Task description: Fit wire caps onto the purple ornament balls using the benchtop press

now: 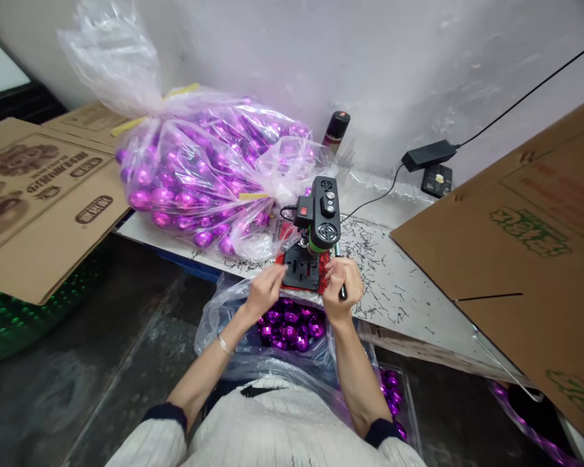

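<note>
A small black bench press machine [320,214] with a red base [302,269] stands at the table's front edge. My right hand [343,285] is wrapped round the machine's black lever handle [340,280]. My left hand [267,290] pinches something small at the left side of the base; I cannot make out what. Just below both hands, an open clear bag [224,311] in my lap holds several shiny purple balls [289,324].
A big tied clear bag of purple balls [199,175] lies on the table's left. Flattened cardboard boxes stand left [39,194] and right [525,246]. Small dark wire bits litter the white tabletop [394,279]. A spray can [335,130] and a power adapter [428,155] sit by the wall.
</note>
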A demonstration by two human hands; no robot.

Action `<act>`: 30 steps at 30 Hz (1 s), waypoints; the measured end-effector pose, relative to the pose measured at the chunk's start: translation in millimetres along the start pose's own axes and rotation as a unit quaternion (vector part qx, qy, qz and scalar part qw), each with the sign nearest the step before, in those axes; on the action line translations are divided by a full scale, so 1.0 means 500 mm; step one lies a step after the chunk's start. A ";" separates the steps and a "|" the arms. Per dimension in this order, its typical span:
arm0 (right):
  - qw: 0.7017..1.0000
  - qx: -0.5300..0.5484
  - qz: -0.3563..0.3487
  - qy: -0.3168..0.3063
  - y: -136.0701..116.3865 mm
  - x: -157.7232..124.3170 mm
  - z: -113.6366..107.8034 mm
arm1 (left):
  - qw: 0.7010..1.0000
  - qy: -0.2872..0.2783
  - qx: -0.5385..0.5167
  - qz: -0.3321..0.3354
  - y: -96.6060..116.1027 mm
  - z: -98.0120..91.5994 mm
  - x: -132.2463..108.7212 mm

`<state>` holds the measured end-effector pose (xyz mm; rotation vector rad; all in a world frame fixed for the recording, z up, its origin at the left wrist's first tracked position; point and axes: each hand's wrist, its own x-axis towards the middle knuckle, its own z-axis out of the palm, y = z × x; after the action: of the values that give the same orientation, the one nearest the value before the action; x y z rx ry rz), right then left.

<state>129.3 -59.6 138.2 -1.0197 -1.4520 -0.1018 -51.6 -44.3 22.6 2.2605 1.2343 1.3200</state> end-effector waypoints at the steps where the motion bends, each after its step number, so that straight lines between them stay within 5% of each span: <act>1: 1.000 -0.001 -0.001 0.000 0.000 0.000 0.000 | 0.999 0.010 0.020 -0.024 -0.023 -0.002 0.057; 5: 1.000 0.003 -0.007 -0.006 0.002 -0.002 -0.003 | 0.984 -0.049 0.128 -0.117 -0.110 -0.008 0.252; 8: 1.000 0.005 -0.014 -0.013 0.005 -0.006 -0.004 | 0.966 -0.096 0.199 -0.134 -0.147 -0.018 0.322; 16: 1.000 0.006 -0.021 -0.009 0.004 -0.007 -0.001 | 0.952 -0.139 0.221 -0.161 -0.166 -0.062 0.321; 21: 1.000 0.006 -0.029 -0.009 0.002 -0.003 -0.001 | 0.967 -0.050 -0.089 -0.235 -0.124 -0.076 0.282; 23: 0.999 0.005 -0.030 -0.008 0.002 -0.002 -0.001 | 0.923 -0.026 -0.262 -0.279 -0.088 -0.073 0.247; 26: 1.000 0.002 -0.025 -0.009 0.002 0.002 -0.003 | 0.808 -0.009 -0.467 -0.358 -0.027 -0.063 0.182; 30: 1.000 -0.008 -0.010 -0.008 -0.003 0.018 -0.006 | 0.684 0.025 -0.580 -0.442 0.030 -0.042 0.115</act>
<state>132.4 -57.8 147.2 -1.0213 -1.4791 -0.1206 -46.9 -13.1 77.3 0.5758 0.8221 1.1473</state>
